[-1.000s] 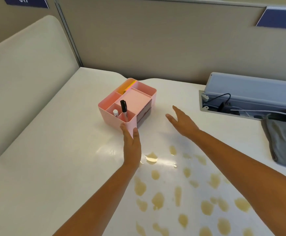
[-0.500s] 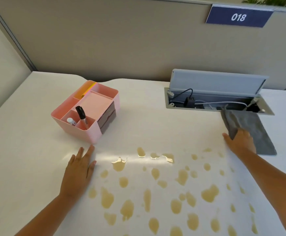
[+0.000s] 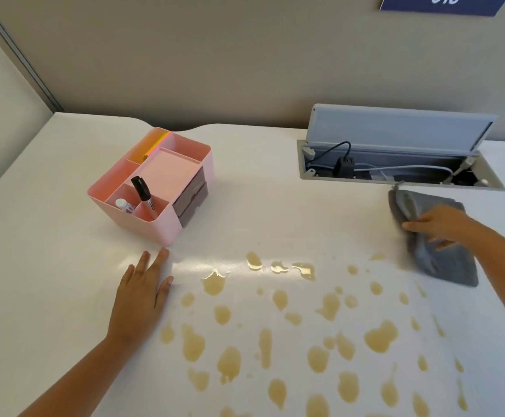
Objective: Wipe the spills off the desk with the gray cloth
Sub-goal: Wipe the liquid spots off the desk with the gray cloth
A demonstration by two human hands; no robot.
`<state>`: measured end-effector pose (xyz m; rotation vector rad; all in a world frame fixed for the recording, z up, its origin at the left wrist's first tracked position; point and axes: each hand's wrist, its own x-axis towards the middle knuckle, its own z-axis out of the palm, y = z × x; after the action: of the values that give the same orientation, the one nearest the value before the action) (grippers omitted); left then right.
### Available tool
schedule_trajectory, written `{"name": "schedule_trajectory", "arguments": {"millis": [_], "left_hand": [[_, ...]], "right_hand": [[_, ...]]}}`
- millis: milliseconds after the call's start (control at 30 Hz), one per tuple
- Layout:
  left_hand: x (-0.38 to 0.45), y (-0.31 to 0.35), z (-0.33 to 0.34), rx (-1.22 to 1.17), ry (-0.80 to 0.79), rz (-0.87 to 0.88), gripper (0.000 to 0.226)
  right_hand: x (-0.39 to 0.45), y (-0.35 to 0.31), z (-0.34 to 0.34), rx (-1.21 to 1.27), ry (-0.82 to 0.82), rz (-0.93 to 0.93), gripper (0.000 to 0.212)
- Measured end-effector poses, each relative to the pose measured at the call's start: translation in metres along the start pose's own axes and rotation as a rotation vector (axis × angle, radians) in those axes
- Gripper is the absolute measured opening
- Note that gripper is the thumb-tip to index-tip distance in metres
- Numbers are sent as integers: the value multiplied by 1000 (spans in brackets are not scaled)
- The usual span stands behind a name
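Two hands in view. Our right hand (image 3: 439,225) lies on the gray cloth (image 3: 431,239), fingers curled into its bunched folds, gripping it; the cloth sits on the desk (image 3: 49,236) at the right, just in front of the open cable hatch (image 3: 395,164), its near corner beside the rightmost drops. Our left hand (image 3: 143,293) rests flat on the desk, fingers spread, holding nothing, just in front of the pink organizer (image 3: 158,182) and at the left edge of the spills (image 3: 275,326).

Spills: many tan puddles and drops across the near centre of the desk, none wiped yet, as far as we can judge.

Organizer holds a black marker (image 3: 143,192) standing tilted in a front compartment, a small white-capped bottle (image 3: 123,204) beside it, an orange-yellow item (image 3: 152,145) at the back.

Risks, as we judge them:
- Bunched cloth may smear liquid rather than absorb it; open it out first.
- Sweeping away from us could push liquid toward the hatch, where a plug (image 3: 345,165) and cables sit.
- Left hand rests close to the nearest puddle; it may get wet.
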<state>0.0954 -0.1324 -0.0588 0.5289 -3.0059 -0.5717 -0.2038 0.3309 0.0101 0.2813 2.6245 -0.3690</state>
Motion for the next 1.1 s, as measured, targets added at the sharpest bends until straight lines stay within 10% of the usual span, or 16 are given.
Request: {"name": "schedule_trajectory", "arguments": {"millis": [167, 500, 1100], "left_hand": [[0, -2, 1, 0, 1, 1, 79], [1, -3, 4, 63, -17, -10, 71], [3, -4, 3, 51, 1, -4, 69]], "right_hand": [[-1, 35, 20, 49, 387, -110, 72], [-14, -33, 91, -97, 429, -62, 85], [-108, -267, 217, -258, 281, -671, 67]]}}
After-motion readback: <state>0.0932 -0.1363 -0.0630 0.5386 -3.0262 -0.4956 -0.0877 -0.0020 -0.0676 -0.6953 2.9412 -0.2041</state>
